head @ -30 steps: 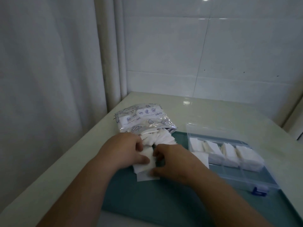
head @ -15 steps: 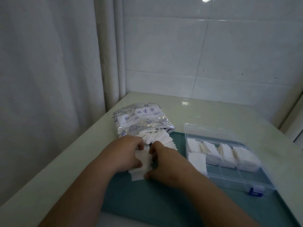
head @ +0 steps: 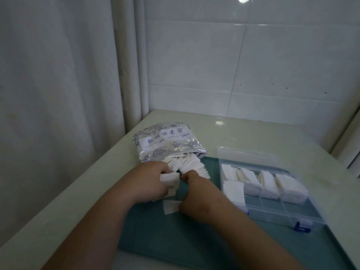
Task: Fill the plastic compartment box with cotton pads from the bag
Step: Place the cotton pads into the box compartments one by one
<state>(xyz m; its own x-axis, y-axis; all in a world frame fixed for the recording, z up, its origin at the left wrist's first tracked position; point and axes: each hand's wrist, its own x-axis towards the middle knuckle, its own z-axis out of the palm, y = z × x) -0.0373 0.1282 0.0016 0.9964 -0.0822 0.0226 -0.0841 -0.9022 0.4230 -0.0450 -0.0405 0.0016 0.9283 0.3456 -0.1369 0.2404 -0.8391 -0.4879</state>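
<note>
Cotton pads [head: 170, 181] clenched in left hand [head: 150, 182] fingers, right hand [head: 198, 195] fingers curled, pinching loose pad [head: 171, 208].

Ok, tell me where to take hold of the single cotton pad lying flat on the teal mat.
Pinch its free left edge, coming from the left and above. The single pad lies flat and thin on the teal mat, so there is no side to clasp, and its right edge runs under the right hand. The left hand, nearest that edge, grips a wad of pads.

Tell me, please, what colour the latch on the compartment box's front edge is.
Blue, seen in the head view on the latch at the compartment box's near edge.
</note>
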